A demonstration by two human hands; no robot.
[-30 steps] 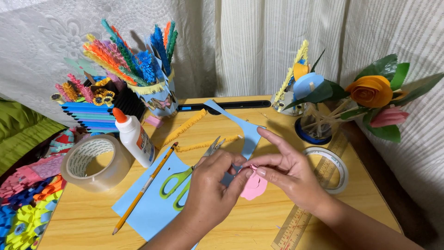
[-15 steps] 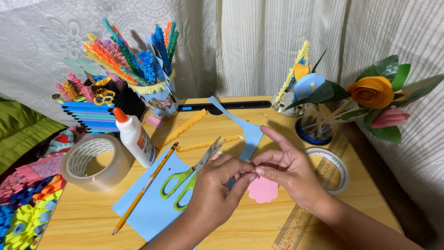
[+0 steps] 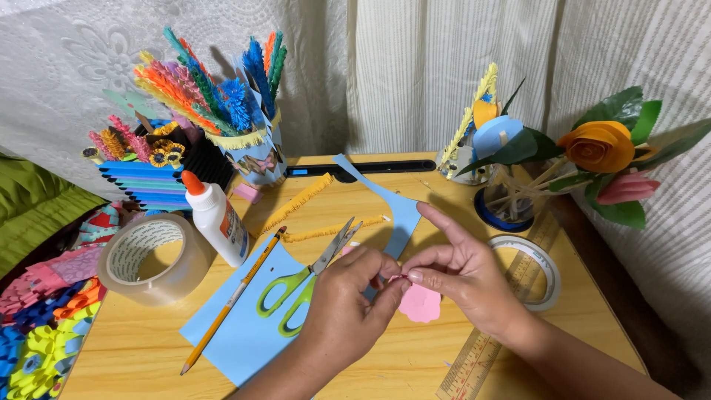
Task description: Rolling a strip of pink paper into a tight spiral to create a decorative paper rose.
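My left hand point(image 3: 348, 304) and my right hand point(image 3: 463, 278) meet over the middle of the wooden table point(image 3: 141, 355). Both pinch the top edge of a small pink paper shape point(image 3: 420, 304) with a scalloped outline, which hangs just above the table. Green-handled scissors point(image 3: 304, 281) lie shut on a blue paper sheet point(image 3: 244, 326) just left of my left hand. An orange pencil point(image 3: 233, 300) lies diagonally across the same sheet. A curved blue paper offcut point(image 3: 396, 207) lies behind my hands.
A white glue bottle point(image 3: 218, 222) and a roll of clear tape point(image 3: 148, 259) stand at the left. Paper-craft holders point(image 3: 207, 111) fill the back left, paper flowers point(image 3: 600, 148) the right. A white tape roll point(image 3: 541, 270) and a ruler point(image 3: 481, 355) lie at the right.
The pink paper shape has shifted slightly right and lower, out from under my hands. Both hands have closed their fingertips together on its top edge.
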